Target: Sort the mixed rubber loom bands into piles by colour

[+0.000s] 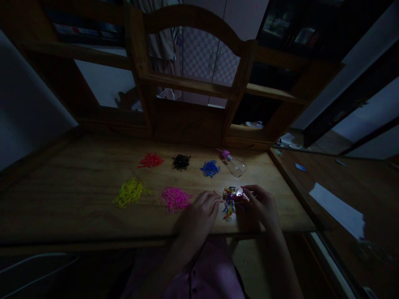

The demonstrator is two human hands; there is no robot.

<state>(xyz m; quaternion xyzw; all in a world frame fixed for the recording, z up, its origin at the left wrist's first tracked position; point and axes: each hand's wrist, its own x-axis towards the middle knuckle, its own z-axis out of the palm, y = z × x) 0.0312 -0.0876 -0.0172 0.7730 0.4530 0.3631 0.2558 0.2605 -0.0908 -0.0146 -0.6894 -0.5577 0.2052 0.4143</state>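
Observation:
A mixed heap of colourful rubber bands (230,203) lies on the wooden desk between my two hands. My left hand (202,209) is at the heap's left edge, fingers drawn together at the tips. From the right, my right hand (263,205) reaches into the heap with thumb and forefinger pinched. Whatever is between the fingertips of either hand is too small and dark to make out. Pink rubber bands (176,199) form a pile just left of my left hand. Further off are separate piles of yellow bands (131,192), red bands (151,160), black bands (181,162) and blue bands (210,168).
A clear bottle with a purple cap (226,154) lies on its side behind the mixed heap. The desk's wooden shelf frame (190,85) rises at the back. On a brown surface to the right are a white paper (338,209) and a small blue card (300,167). The room is dim.

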